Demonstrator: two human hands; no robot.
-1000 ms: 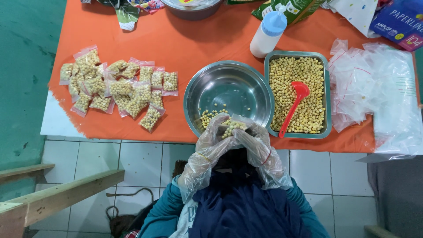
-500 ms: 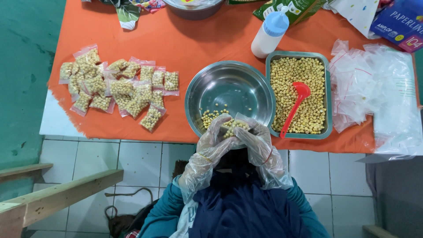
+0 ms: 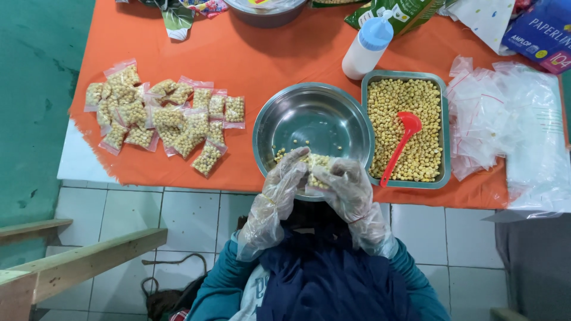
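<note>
Both my hands wear loose clear plastic gloves and meet over the near rim of a round steel bowl (image 3: 315, 116). My left hand (image 3: 284, 178) and my right hand (image 3: 344, 184) together pinch a small clear bag of yellow beans (image 3: 317, 169). A few loose beans lie in the bowl's bottom. To its right a rectangular steel tray (image 3: 443, 134) is full of yellow beans, with a red plastic spoon (image 3: 399, 145) lying in it.
Several filled small bags (image 3: 163, 122) lie on the left of the orange tablecloth (image 3: 250, 59). A heap of empty clear bags (image 3: 505, 125) sits at the right. A white bottle with a blue cap (image 3: 366, 47) stands behind the tray. Wooden beams (image 3: 77, 261) lie lower left.
My hands have shifted a little forward over the bowl's rim, and the small bag has turned between my fingers. The other things stay where they were.
</note>
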